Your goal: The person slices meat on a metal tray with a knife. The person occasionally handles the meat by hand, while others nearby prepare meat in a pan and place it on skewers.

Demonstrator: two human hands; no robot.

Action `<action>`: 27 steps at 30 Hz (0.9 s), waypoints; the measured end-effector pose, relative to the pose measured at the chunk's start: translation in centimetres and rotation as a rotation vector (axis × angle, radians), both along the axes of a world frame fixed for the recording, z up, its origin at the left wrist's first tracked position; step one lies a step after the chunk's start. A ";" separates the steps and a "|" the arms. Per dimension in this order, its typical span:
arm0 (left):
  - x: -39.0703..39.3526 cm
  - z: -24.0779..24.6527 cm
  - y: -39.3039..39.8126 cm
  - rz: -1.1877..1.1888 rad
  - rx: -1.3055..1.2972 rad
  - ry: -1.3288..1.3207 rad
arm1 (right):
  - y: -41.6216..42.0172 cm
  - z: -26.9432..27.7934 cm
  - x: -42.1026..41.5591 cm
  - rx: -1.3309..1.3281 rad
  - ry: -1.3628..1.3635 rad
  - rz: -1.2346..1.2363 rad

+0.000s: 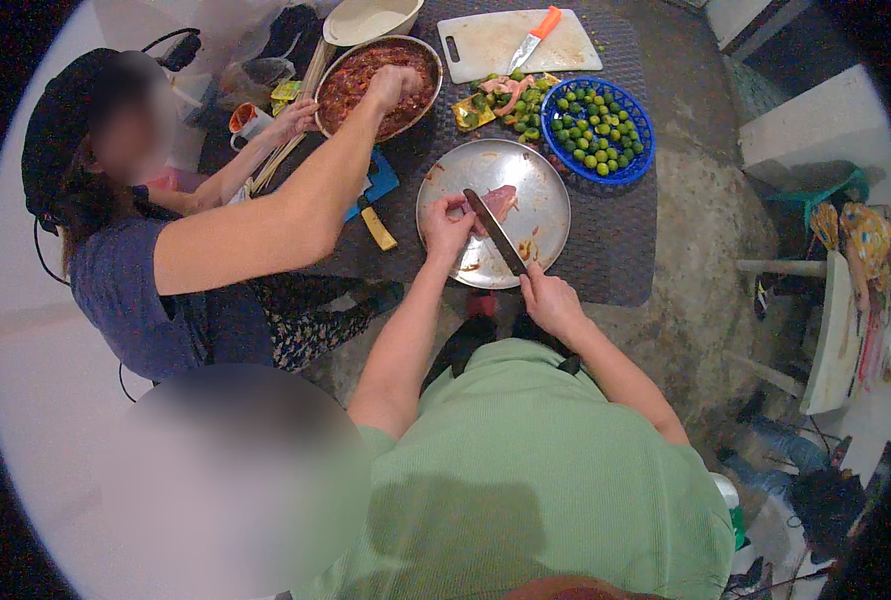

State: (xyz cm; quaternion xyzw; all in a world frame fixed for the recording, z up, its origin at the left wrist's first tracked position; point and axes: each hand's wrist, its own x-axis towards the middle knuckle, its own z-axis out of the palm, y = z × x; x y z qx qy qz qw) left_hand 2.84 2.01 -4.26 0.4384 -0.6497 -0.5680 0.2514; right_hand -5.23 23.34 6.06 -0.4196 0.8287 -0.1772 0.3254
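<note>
A round metal tray (483, 161) sits at the table's near edge, with brownish smears and scraps on it. On it lies a piece of raw meat (502, 202), partly hidden by a dark-bladed knife (495, 232). My left hand (448, 225) pinches the meat's left end between thumb and fingers. The knife's handle is inside my right hand (553, 300), at the tray's front rim. Its blade slants up and left across the meat, the tip close to my left fingers; whether the edge has entered the meat is hard to see.
At left, a co-worker (220, 232) has one hand in a basin of marinated meat (434, 97). A blue basket of calamansi (649, 142), cut citrus halves (520, 112) and a white cutting board (483, 45) with an orange-handled knife (544, 26) lie beyond the tray. A yellow-handled knife (378, 227) lies left.
</note>
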 end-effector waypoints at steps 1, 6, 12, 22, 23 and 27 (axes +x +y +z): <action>0.0 -0.3 -0.2 -0.042 -0.013 0.005 | 0.0 -0.1 0.0 0.007 0.011 -0.003; 0.5 -3.3 -1.2 -0.042 -0.027 -0.023 | -0.5 0.7 0.4 0.010 0.009 0.000; 0.7 -3.3 -1.3 -0.051 -0.101 -0.046 | -0.8 1.1 0.7 0.006 0.007 0.001; 0.2 0.8 -0.2 -0.049 -0.041 0.058 | -0.6 0.9 0.5 0.011 -0.024 0.007; 0.4 0.5 -0.4 -0.063 0.002 0.051 | -0.6 1.0 0.5 0.014 -0.033 0.009; 0.1 0.1 -0.5 -0.109 0.117 0.045 | -0.5 1.2 0.4 0.018 -0.032 -0.001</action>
